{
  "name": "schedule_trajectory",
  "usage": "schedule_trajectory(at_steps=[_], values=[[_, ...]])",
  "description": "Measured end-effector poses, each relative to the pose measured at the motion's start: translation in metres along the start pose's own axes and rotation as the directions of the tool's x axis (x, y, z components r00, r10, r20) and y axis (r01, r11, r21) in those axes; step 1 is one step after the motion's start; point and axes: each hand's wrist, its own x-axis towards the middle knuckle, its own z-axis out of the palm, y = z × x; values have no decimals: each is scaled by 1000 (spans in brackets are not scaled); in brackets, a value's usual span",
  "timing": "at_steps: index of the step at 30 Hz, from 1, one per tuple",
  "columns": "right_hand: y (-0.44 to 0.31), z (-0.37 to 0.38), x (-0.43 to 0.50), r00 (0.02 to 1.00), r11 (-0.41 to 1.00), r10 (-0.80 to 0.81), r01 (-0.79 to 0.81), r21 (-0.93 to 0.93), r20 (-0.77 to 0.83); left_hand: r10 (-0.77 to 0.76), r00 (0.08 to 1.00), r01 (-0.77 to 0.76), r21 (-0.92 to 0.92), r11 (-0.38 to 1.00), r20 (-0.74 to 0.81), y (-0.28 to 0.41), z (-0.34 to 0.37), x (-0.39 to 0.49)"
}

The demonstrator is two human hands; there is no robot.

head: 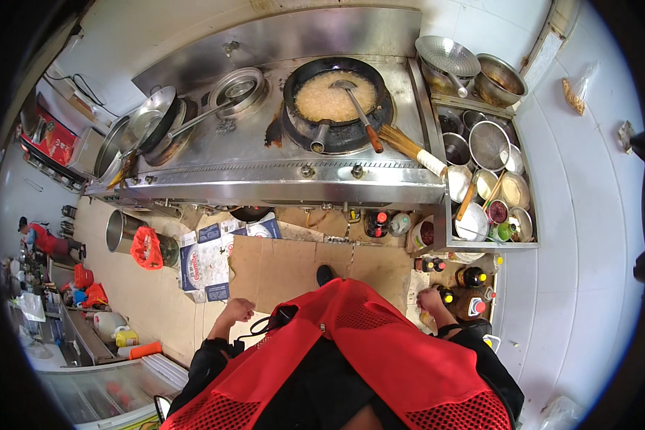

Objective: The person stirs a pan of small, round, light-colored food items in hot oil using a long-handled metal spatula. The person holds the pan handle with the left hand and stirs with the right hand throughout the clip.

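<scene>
My left hand (240,310) hangs beside my body over the floor, fingers curled, with no object visible in it. On the other side, my right hand (429,300) is loosely curled near several bottles; whether it holds anything is not plain. Before me stands a steel stove (236,156). A black wok (379,80) on it contains bubbling, pale golden liquid (322,99). A ladle (357,105) with a wooden handle rests across the wok's rim, its bowl in the liquid. Next to the wok lies a bamboo brush (403,144) with a white-wrapped handle. Neither hand touches the stove.
Right of the stove, a steel rack (492,247) holds seasoning containers and a round strainer (489,146). Bottles (470,277) stand on the floor below. Flattened cardboard (290,269) covers the floor before me. A steel bucket (121,231) stands left; another person (45,239) is at the far left.
</scene>
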Motion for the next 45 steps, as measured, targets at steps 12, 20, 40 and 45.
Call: schedule_trajectory(at_steps=[12, 20, 40, 45], values=[[195, -65, 31, 995, 803, -81, 100, -588, 60, -21, 963, -66, 310, 948, 268, -37, 167, -107], [116, -74, -23, 977, 976, -212, 213, -52, 14, 43, 962, -141, 357, 923, 269, -26, 203, -105], [150, -92, -62, 999, 991, -35, 35, 130, -7, 24, 961, -137, 400, 906, 276, -66, 187, -119], [157, -93, -75, 999, 994, 18, -13, 105, -44, 34, 957, -154, 401, 903, 289, -60, 191, -115]])
